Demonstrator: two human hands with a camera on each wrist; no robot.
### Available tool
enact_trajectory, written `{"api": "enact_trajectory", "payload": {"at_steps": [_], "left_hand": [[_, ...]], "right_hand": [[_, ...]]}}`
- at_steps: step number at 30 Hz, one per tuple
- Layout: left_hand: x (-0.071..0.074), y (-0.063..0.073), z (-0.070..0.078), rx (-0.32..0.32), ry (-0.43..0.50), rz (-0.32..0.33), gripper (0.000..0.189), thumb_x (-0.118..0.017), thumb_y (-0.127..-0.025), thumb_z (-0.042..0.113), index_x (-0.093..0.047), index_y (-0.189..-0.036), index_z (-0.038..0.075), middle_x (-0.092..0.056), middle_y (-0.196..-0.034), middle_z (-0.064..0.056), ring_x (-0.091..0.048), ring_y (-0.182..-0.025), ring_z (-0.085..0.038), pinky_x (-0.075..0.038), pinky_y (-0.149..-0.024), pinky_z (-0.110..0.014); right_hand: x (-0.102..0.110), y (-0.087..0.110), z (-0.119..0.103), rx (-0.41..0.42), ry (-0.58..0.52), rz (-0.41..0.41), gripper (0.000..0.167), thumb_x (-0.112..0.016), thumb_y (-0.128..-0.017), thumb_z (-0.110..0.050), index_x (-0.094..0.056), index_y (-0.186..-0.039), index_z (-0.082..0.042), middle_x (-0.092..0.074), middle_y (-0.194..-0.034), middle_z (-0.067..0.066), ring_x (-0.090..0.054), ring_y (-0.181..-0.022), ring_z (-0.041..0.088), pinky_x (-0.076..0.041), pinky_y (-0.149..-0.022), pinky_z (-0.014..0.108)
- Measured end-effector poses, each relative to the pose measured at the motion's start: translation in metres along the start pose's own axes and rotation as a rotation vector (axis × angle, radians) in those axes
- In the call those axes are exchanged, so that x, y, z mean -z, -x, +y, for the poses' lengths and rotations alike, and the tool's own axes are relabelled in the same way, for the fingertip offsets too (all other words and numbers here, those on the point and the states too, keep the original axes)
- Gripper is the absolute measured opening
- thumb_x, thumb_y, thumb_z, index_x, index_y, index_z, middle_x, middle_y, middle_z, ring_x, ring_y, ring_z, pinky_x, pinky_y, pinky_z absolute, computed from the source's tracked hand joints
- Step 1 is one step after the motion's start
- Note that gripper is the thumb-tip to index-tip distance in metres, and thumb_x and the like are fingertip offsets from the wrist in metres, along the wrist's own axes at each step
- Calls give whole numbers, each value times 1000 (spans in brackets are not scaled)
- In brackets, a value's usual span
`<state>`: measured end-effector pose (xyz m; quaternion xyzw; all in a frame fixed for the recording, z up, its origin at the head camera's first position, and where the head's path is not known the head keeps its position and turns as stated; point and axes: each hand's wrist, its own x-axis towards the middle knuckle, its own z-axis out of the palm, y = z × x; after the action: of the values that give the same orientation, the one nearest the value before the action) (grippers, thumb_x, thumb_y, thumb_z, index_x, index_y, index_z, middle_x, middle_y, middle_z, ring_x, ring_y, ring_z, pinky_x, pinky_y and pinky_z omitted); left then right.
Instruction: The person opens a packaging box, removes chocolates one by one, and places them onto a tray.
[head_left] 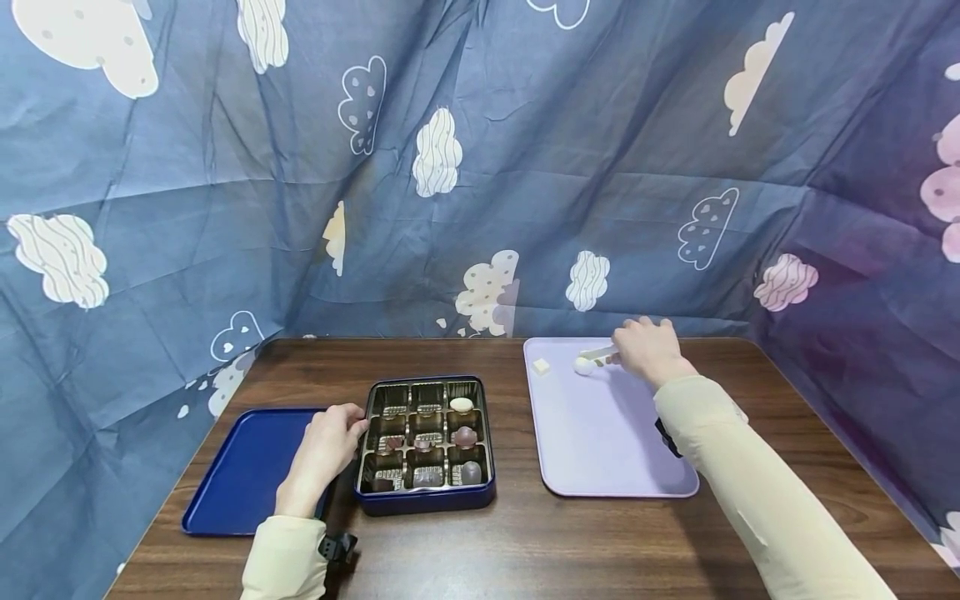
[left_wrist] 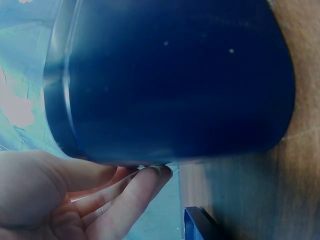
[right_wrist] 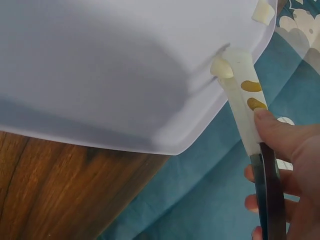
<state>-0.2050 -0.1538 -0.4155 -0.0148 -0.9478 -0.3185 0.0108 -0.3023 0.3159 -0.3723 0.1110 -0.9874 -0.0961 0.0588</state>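
Observation:
My right hand (head_left: 647, 346) holds tongs (right_wrist: 245, 100) with pale, yellow-marked tips and a dark metallic handle, the thumb pressing one arm. At the tips is a round white chocolate (head_left: 583, 367), over the far part of the lilac tray (head_left: 600, 433); whether it is lifted, I cannot tell. A square white chocolate (head_left: 541, 366) lies near that tray's far left corner. My left hand (head_left: 330, 442) touches the left side of a blue tin (left_wrist: 170, 90), fingers nearly straight. Inside, a gold divided insert (head_left: 395, 398) carries brown chocolates (head_left: 465, 437) and an oval white one (head_left: 461, 405).
A dark blue tray-like lid (head_left: 247, 471) lies left of the tin, partly behind my left forearm. Brown wooden tabletop (head_left: 517, 550) shows between the tin and lilac tray. A blue cloud-patterned cloth (head_left: 525, 208) hangs along the table's far edge and sides.

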Motion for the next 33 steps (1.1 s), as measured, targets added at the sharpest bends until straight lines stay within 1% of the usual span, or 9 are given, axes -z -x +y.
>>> {"api": "enact_trajectory", "payload": {"at_steps": [3, 9, 15, 17, 19, 21, 24, 29, 33], "left_hand": [[0, 0, 0, -2, 1, 2, 23, -60, -98, 9, -65, -115, -6, -70, -101, -19, -64, -56, -15, -54, -54, -33], [-1, 0, 0, -5, 4, 3, 23, -60, -98, 8, -66, -115, -5, -70, -100, -19, -63, -55, -14, -53, -54, -33], [0, -1, 1, -8, -9, 6, 22, -60, -98, 9, -66, -114, -5, -71, -99, -18, -63, -55, -14, -54, -55, -33], [1, 0, 1, -12, -13, 4, 22, -60, -98, 9, -66, -113, -5, -71, -98, -18, -63, -54, -14, -53, -55, -33], [1, 0, 1, -12, -17, 2, 22, -60, -98, 9, -66, -113, -5, -71, -98, -18, -63, -55, -14, -53, -55, -33], [2, 0, 0, -9, -25, 4, 22, -60, -98, 9, -66, -114, -5, -71, -98, -18, -63, -54, -14, -53, -55, -33], [3, 1, 0, -8, -20, 2, 23, -59, -98, 9, -66, -114, -6, -71, -98, -18, -63, -55, -14, -53, -54, -33], [2, 0, 0, -6, -22, -4, 23, -60, -98, 9, -66, -114, -5, -71, -95, -17, -63, -55, -14, -52, -53, -34], [0, -1, 1, -26, -66, 16, 21, -60, -97, 10, -67, -112, -5, -71, -93, -15, -64, -62, -18, -52, -61, -39]], "right_hand": [[1, 2, 1, 2, -8, 13, 20, -77, -84, -28, -72, -91, -10, -64, -97, 15, -56, -97, 40, -39, -83, 66], [12, 2, 0, 14, -26, 77, 18, -77, -83, -28, -74, -89, -12, -62, -88, 11, -55, -88, 37, -41, -74, 58], [30, -1, -15, 64, -70, 122, 20, -76, -84, -35, -74, -87, -15, -59, -83, 8, -55, -85, 35, -41, -69, 53], [33, -2, -24, 104, -82, 143, 21, -76, -84, -37, -74, -88, -16, -61, -86, 7, -57, -85, 34, -42, -68, 52], [37, -3, -36, 154, -110, 164, 23, -76, -85, -38, -75, -95, -17, -63, -90, 7, -58, -87, 33, -42, -67, 51], [41, -5, -52, 208, -149, 181, 28, -76, -85, -39, -75, -103, -16, -63, -92, 6, -59, -86, 31, -43, -67, 49], [50, -7, -77, 280, -179, 205, 34, -76, -84, -40, -75, -109, -17, -63, -93, 4, -59, -85, 27, -45, -67, 47], [60, -8, -112, 343, -132, 211, 33, -76, -84, -39, -75, -111, -20, -60, -91, 1, -55, -88, 25, -44, -72, 45], [61, -7, -129, 367, -75, 214, 30, -78, -83, -37, -74, -109, -23, -60, -92, 1, -54, -89, 25, -41, -74, 45]]}}
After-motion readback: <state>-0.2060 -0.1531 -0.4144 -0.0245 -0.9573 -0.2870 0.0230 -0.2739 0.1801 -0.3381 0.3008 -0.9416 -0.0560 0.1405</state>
